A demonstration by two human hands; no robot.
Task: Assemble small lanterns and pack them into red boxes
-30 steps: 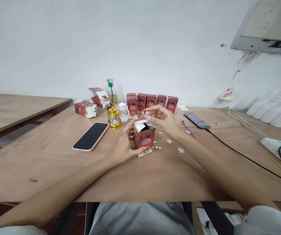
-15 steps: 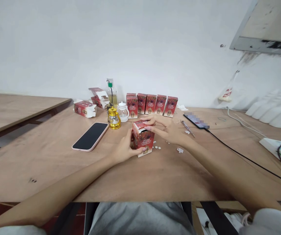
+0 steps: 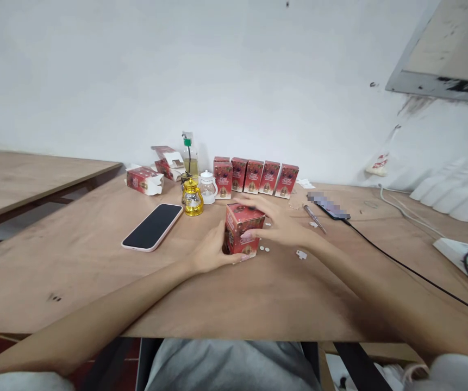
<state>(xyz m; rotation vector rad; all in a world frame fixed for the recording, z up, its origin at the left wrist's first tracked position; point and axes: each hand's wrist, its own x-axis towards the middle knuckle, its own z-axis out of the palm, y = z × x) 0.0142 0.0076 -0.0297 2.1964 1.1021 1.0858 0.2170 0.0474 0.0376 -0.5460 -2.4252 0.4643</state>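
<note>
One red box (image 3: 247, 219) stands on the table (image 3: 201, 304) in front of the person, its top flap down, the left hand (image 3: 211, 251) closed around its lower left side and the right hand (image 3: 281, 225) curved round its right side, holding it too. Small white discs (image 3: 267, 250) lie just beside it, while a gold lantern (image 3: 193, 201), a white lantern (image 3: 208, 190) and a row of similar boxes (image 3: 254, 176) stand behind.

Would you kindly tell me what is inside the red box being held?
The red box is closed on top, hiding any contents; only printed outer faces show, partly covered by the right hand.
</note>
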